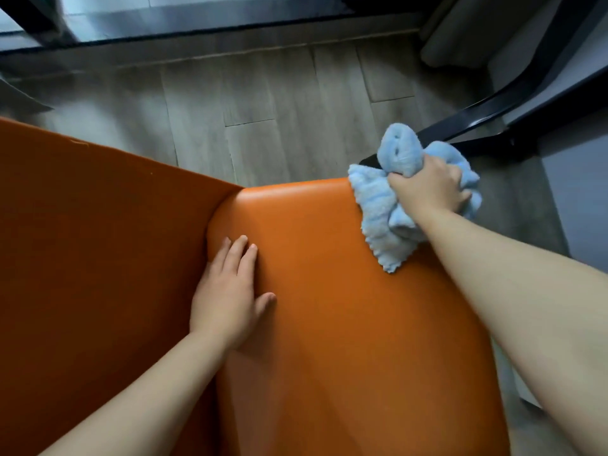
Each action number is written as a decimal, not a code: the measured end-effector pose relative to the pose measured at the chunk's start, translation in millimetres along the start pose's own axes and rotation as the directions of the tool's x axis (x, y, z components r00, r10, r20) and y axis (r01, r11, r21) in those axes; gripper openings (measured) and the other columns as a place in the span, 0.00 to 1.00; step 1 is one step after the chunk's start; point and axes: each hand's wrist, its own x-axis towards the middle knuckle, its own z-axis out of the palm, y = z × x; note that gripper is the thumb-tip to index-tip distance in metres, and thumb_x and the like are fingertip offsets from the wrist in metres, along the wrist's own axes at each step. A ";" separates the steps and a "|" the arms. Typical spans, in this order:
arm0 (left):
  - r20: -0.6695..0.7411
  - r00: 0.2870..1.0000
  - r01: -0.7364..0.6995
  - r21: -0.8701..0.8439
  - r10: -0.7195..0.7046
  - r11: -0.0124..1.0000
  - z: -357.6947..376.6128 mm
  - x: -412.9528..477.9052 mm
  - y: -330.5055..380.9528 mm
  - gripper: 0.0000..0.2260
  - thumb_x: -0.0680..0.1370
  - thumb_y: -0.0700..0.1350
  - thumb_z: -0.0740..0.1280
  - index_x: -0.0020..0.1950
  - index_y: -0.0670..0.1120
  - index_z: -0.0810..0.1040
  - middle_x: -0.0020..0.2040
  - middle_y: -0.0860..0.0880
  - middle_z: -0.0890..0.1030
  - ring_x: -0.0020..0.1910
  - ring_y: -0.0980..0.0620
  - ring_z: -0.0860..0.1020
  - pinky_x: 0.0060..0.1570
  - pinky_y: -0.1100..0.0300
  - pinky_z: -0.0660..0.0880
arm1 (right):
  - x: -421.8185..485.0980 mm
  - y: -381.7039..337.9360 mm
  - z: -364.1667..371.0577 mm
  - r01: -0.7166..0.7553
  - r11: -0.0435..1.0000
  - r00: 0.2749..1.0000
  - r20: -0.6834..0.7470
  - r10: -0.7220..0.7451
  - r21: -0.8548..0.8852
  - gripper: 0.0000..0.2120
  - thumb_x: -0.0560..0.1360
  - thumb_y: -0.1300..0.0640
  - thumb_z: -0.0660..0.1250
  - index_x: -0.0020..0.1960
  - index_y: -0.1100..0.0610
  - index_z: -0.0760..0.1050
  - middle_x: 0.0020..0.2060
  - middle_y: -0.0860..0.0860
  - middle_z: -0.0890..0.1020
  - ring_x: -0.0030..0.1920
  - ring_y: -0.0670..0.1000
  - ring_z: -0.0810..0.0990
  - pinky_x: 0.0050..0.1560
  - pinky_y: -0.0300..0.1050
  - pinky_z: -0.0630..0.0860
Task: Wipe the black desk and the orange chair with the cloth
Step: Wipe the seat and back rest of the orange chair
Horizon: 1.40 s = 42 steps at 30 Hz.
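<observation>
Blue cloth bunched in right hand, fingers clamped, at orange chair edge; left hand flat, fingers straight.

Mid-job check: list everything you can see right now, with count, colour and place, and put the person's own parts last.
chair: one, orange, fills the lower left and centre; seat and backrest both in view.
cloth: one, light blue, bunched at the seat's far right edge, partly hanging over it.
floor: grey wood-look planks, beyond the chair.
black frame: one dark bar, upper right, behind the cloth; I cannot tell whether it belongs to the desk.
curtain: one, pale grey, top right corner.
window sill: one, dark, along the top.
left hand: one, flat on the seat near the backrest, fingers straight.
right hand: one, grips the cloth at the seat's edge.
</observation>
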 end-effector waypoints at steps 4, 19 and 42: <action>0.045 0.999 0.008 0.041 -0.010 0.999 -7.5 1.3 6.4 0.36 0.77 0.58 0.62 0.78 0.46 0.49 0.78 0.49 0.46 0.77 0.49 0.44 0.73 0.56 0.52 | -39.0 -76.8 22.2 0.186 0.982 0.978 0.085 -0.188 0.034 0.11 0.68 0.46 0.62 0.48 0.48 0.74 0.51 0.50 0.77 0.59 0.57 0.72 0.58 0.58 0.67; -0.008 0.992 0.122 0.025 -0.122 0.992 5.3 -3.7 21.7 0.36 0.76 0.57 0.60 0.78 0.45 0.49 0.79 0.48 0.45 0.77 0.47 0.42 0.74 0.49 0.48 | 0.7 57.7 1.5 -0.194 0.920 0.981 0.067 0.182 0.341 0.29 0.67 0.44 0.64 0.67 0.44 0.64 0.69 0.50 0.64 0.66 0.60 0.66 0.64 0.60 0.66; -0.032 0.996 0.081 -0.010 -0.082 0.997 14.3 -6.1 14.0 0.36 0.68 0.54 0.52 0.74 0.38 0.61 0.75 0.39 0.60 0.76 0.40 0.54 0.71 0.43 0.55 | -112.5 -33.4 71.0 0.703 0.711 0.705 -0.128 -0.698 -0.012 0.28 0.60 0.39 0.66 0.60 0.41 0.76 0.67 0.51 0.74 0.63 0.61 0.71 0.62 0.65 0.60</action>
